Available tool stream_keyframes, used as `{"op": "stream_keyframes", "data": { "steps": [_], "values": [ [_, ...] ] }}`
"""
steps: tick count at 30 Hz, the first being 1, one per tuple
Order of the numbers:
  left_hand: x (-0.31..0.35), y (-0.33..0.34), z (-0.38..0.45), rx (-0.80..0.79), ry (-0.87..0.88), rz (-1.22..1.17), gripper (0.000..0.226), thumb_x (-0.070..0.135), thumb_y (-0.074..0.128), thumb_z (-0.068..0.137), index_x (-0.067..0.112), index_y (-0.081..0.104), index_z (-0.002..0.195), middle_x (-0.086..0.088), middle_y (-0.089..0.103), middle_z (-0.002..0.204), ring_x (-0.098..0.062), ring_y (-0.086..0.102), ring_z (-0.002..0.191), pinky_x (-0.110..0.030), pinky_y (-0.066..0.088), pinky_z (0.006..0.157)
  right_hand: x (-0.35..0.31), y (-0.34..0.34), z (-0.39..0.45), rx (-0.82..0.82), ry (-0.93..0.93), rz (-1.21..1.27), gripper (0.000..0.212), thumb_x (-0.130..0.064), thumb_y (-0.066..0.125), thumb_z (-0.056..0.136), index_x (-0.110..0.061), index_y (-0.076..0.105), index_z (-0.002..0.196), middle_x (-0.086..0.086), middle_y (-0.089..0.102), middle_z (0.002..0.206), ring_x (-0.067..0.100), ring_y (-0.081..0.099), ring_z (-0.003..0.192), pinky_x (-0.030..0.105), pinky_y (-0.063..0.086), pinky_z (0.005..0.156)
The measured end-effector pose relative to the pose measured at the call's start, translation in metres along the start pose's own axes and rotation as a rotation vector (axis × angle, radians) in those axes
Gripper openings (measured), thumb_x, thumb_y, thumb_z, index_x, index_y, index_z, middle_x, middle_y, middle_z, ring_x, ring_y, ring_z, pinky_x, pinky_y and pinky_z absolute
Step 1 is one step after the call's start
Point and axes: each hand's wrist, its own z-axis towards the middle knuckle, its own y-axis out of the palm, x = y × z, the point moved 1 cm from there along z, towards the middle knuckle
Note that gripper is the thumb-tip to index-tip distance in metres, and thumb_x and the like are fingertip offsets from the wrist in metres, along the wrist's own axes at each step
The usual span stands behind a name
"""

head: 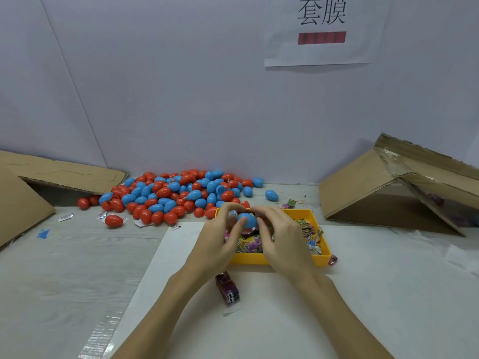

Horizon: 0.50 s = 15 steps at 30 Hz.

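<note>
Both the left hand [220, 239] and the right hand [280, 239] pinch a small blue plastic egg-shaped capsule [248, 220] just above the yellow plastic tray [322, 246] of printed packets [308, 230], where an uneven squeeze could pop its halves apart and drop it.

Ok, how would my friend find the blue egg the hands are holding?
Find the big yellow tray. Over its far left part, the left hand and right hand pinch one blue egg. Unlike the piled eggs behind, it is held up.
</note>
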Motion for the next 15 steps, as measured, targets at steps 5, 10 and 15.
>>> {"op": "stream_keyframes", "data": {
  "steps": [5,10,15],
  "values": [
    [0.0011,0.0019,0.0011,0.108,-0.057,-0.078,0.01,0.039,0.045,0.104,0.033,0.051,0.11,0.019,0.074,0.087,-0.003,0.07,0.081,-0.013,0.05,0.064,-0.0083,-0.002,0.0,-0.023,0.002,0.081,0.034,-0.015,0.063,0.1,-0.016,0.063,0.135,-0.005,0.061,0.118,0.001,0.058,0.106,0.01,0.048,0.091],
    [-0.0006,0.0015,0.0003,0.088,-0.023,-0.045,0.017,0.038,0.04,0.109,0.034,0.054,0.118,0.009,0.07,0.094,-0.014,0.067,0.085,-0.027,0.055,0.07,-0.008,-0.003,0.0016,0.021,0.048,0.098,0.024,-0.024,0.061,0.102,-0.013,0.068,0.121,-0.003,0.064,0.106,0.004,0.06,0.096,0.008,0.047,0.082],
    [0.0028,0.0059,0.0003,-0.019,0.112,-0.016,0.035,0.012,0.065,0.099,0.023,0.056,0.131,0.012,0.061,0.121,-0.017,0.064,0.104,-0.02,0.053,0.086,-0.0028,-0.0037,-0.0003,-0.024,0.098,0.07,0.03,-0.033,0.048,0.105,-0.013,0.069,0.113,-0.007,0.064,0.096,0.001,0.057,0.088,0.01,0.044,0.074]
  ]
}}
